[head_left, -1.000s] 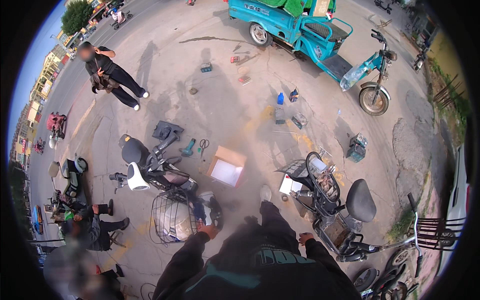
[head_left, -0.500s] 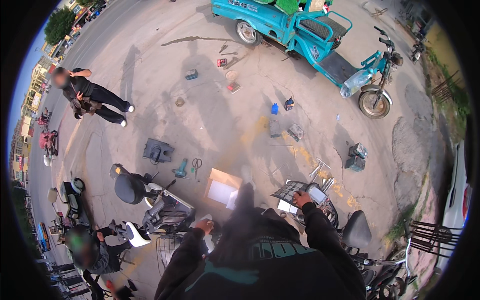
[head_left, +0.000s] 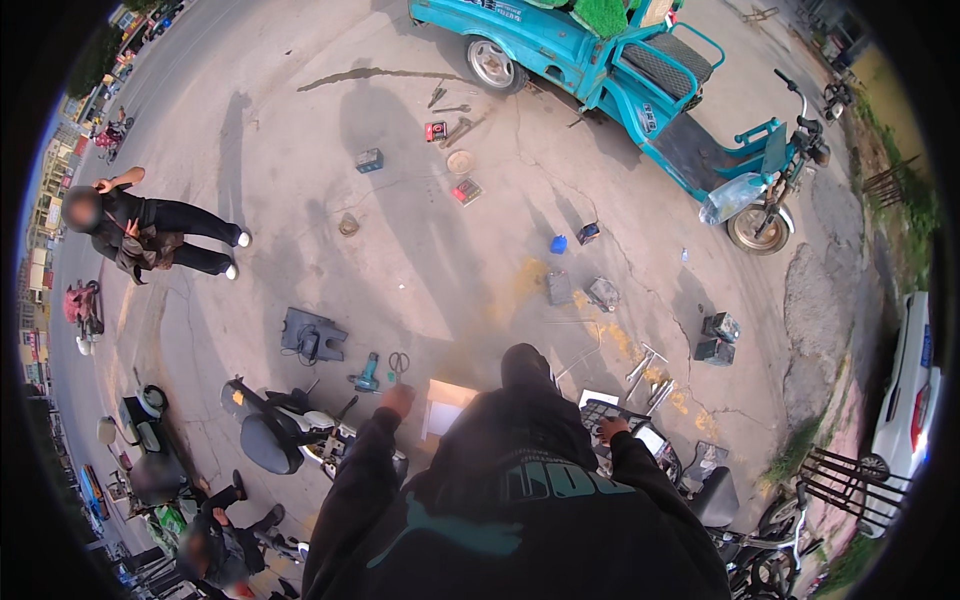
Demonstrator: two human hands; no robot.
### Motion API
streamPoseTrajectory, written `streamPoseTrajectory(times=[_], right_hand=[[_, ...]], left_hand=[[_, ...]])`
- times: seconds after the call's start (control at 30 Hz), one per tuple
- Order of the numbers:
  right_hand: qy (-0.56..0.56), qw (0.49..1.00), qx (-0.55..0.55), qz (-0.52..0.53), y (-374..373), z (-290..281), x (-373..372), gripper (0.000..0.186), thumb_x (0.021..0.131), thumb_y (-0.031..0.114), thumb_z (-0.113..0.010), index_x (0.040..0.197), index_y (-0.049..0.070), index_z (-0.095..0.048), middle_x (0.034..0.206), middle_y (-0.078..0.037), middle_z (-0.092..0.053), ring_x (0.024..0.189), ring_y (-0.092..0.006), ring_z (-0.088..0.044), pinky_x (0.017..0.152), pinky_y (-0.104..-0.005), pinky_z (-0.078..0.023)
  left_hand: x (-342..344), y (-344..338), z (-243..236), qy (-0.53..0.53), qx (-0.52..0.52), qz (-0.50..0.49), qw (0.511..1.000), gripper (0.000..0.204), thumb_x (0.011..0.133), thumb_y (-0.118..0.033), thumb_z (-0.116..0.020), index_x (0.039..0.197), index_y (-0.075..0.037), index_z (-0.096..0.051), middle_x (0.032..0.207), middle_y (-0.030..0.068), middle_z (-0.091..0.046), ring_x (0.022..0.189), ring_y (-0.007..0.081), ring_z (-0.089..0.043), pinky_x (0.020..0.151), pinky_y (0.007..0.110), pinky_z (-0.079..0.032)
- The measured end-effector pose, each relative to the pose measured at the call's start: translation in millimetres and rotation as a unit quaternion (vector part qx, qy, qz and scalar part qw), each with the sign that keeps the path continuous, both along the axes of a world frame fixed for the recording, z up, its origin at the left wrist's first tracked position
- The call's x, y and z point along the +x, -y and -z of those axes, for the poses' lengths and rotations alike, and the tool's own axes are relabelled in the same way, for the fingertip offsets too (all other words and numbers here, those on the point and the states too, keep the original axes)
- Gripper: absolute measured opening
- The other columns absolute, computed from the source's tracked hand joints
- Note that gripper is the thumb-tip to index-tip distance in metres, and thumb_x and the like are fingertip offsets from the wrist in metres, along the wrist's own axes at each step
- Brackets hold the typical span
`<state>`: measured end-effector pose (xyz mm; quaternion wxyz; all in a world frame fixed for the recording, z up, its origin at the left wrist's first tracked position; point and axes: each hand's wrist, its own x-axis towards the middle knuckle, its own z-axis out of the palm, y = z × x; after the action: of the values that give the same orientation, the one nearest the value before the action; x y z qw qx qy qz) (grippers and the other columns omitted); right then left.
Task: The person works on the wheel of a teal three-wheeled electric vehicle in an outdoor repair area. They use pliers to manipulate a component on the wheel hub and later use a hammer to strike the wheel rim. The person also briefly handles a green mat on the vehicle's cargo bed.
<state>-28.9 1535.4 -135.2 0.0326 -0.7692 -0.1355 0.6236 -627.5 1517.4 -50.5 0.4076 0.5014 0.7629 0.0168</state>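
My left hand [head_left: 397,400] is out left of the open cardboard box [head_left: 440,408], beside a white and black scooter [head_left: 273,440]; its fingers are too blurred to make out. My right hand [head_left: 611,428] grips a dark gridded panel [head_left: 605,412] at the front of another scooter on the right, with a pale sheet [head_left: 597,397] behind it. My raised dark-clad leg [head_left: 525,368] is between the hands. A teal power tool [head_left: 368,372], scissors [head_left: 399,365] and a dark plastic panel [head_left: 312,335] lie ahead on the pavement, and metal tools [head_left: 640,370] lie near the right scooter.
A turquoise cargo tricycle [head_left: 680,140] stands ahead. Batteries [head_left: 718,340], a blue bottle [head_left: 559,243] and small boxes [head_left: 466,191] sit on the pavement. A standing person [head_left: 165,225] is at left, seated people [head_left: 215,530] lower left, a white car [head_left: 900,395] at right.
My left hand has moved forward and left. My right hand first hung free, then came onto the gridded panel. My leg has swung forward and up. The view has shifted.
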Motion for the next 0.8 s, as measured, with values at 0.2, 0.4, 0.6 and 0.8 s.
streamPoseTrajectory(times=[0.2, 0.4, 0.6, 0.8], right_hand=[[-0.026, 0.940, 0.127, -0.317, -130.7, 60.2, -44.5, 0.030, 0.094, 0.031, -0.064, 0.103, 0.002, -0.067, 0.076, -0.010, -0.068, 0.056, -0.0217, -0.066, 0.044, -0.0349, -0.046], [0.041, 0.962, 0.095, -0.253, -306.8, 30.5, -143.0, 0.037, 0.093, 0.031, -0.063, 0.111, 0.000, -0.069, 0.082, -0.012, -0.072, 0.066, -0.0222, -0.072, 0.051, -0.0356, -0.054], [0.123, 0.890, 0.158, -0.410, -460.2, 77.4, -215.2, 0.036, 0.091, 0.033, -0.063, 0.104, -0.001, -0.070, 0.078, -0.011, -0.071, 0.064, -0.0221, -0.072, 0.058, -0.0363, -0.057], [0.098, 0.865, 0.264, -0.415, -607.8, 38.4, -370.3, 0.035, 0.090, 0.035, -0.062, 0.099, 0.003, -0.072, 0.085, -0.013, -0.073, 0.076, -0.0248, -0.072, 0.074, -0.0378, -0.056]], left_hand=[[-70.9, -55.3, 54.4, 0.085, 0.057, -0.015, 0.995, 0.017, 0.091, -0.022, -0.055, 0.094, -0.009, -0.066, 0.098, 0.0141, -0.068, 0.093, 0.0343, -0.067, 0.078, 0.046, -0.054], [-130.8, -91.1, 48.6, 0.202, -0.148, -0.261, 0.932, 0.024, 0.096, -0.023, -0.049, 0.109, -0.007, -0.064, 0.098, 0.0118, -0.066, 0.089, 0.0253, -0.066, 0.075, 0.043, -0.054], [-190.6, -155.4, 64.7, 0.311, -0.067, -0.387, 0.866, 0.029, 0.098, -0.023, -0.048, 0.111, -0.001, -0.061, 0.093, 0.0127, -0.063, 0.084, 0.0240, -0.064, 0.073, 0.040, -0.054], [-272.1, -197.8, 94.2, 0.434, -0.051, -0.469, 0.768, 0.031, 0.091, -0.021, -0.063, 0.115, -0.002, -0.061, 0.098, 0.0153, -0.066, 0.077, 0.0213, -0.066, 0.065, 0.034, -0.056]])
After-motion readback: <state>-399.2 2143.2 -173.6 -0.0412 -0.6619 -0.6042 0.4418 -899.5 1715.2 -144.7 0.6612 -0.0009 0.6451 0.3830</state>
